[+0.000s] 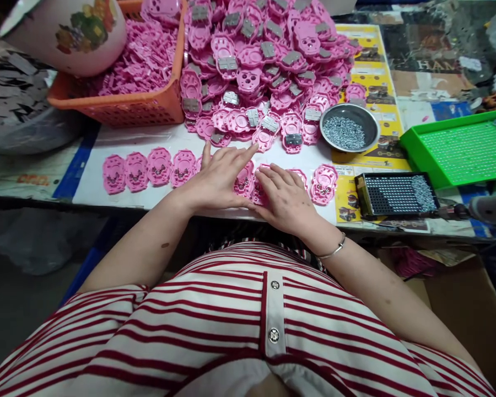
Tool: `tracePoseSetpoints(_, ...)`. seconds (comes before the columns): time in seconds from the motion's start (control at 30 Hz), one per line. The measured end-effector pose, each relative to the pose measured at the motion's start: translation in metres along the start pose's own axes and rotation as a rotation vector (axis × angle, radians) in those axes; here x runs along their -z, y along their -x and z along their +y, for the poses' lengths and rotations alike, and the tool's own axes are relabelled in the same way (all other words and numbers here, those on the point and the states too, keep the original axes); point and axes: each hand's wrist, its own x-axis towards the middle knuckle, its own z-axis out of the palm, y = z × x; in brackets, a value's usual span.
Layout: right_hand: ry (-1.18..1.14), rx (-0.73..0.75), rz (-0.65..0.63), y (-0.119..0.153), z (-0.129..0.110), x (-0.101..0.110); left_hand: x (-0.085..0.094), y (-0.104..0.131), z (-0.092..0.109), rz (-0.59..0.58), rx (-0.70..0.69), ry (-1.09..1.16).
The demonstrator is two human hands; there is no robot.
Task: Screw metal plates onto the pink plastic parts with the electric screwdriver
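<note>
Several pink plastic housings (136, 171) stand in a row on the white sheet (90, 182) along the table's front edge. My left hand (219, 179) lies over the middle of the row with its fingers spread, partly covering housings. Beside it my right hand (285, 198) rests on pink parts, its fingers bent slightly and apart. The thumbs nearly meet below one housing (244, 182) between the hands. At the right end of the row sits another housing (324, 184), not touched. What lies under my palms is hidden.
Behind the row rises a heap of pink housings with grey plates (252, 60). An orange basket (149, 107) of pink pieces and a floral pot (91, 33) are at back left. To the right are a metal bowl (349, 128) of screws, a black tray (391, 194) and a green tray (463, 149).
</note>
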Motion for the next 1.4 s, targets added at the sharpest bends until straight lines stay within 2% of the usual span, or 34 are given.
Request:
tracePoseSetpoints(0.17, -0.028, -0.014, -0.091, -0.008, 0.003, 0.005, 0.0, 0.001, -0.001, -0.008, -0.001, 0.003)
tracePoseSetpoints(0.33, -0.011, -0.037, -0.117, 0.002, 0.012, 0.016, -0.003, -0.006, 0.004, -0.013, -0.066, 0.037)
tracePoseSetpoints(0.6, 0.115, -0.149, -0.068, 0.024, 0.03, 0.02, -0.017, -0.029, 0.017, -0.064, -0.112, 0.1)
tracePoseSetpoints(0.77, 0.099, -0.149, -0.017, 0.032, 0.031, 0.016, -0.017, -0.031, 0.012, -0.088, -0.11, 0.094)
tracePoseSetpoints(0.83, 0.089, -0.135, 0.029, 0.038, 0.032, 0.014, -0.013, -0.024, 0.002, -0.035, -0.096, 0.098)
tracePoseSetpoints(0.93, 0.112, -0.129, 0.11, 0.048, 0.036, 0.01, -0.006, -0.002, -0.017, 0.124, -0.012, 0.108)
tracePoseSetpoints(1.07, 0.17, -0.232, 0.2, 0.062, 0.049, 0.007, -0.012, 0.033, -0.039, 0.354, 0.147, 0.093)
tracePoseSetpoints(1.13, 0.18, -0.303, 0.177, 0.067, 0.056, 0.006, -0.021, 0.047, -0.044, 0.419, 0.183, 0.061)
tracePoseSetpoints(1.27, 0.167, -0.398, 0.097, 0.068, 0.063, 0.005, -0.037, 0.061, -0.049, 0.468, 0.183, 0.002)
tracePoseSetpoints(1.4, 0.137, -0.415, 0.066, 0.058, 0.059, 0.004, -0.038, 0.064, -0.055, 0.574, 0.243, -0.001)
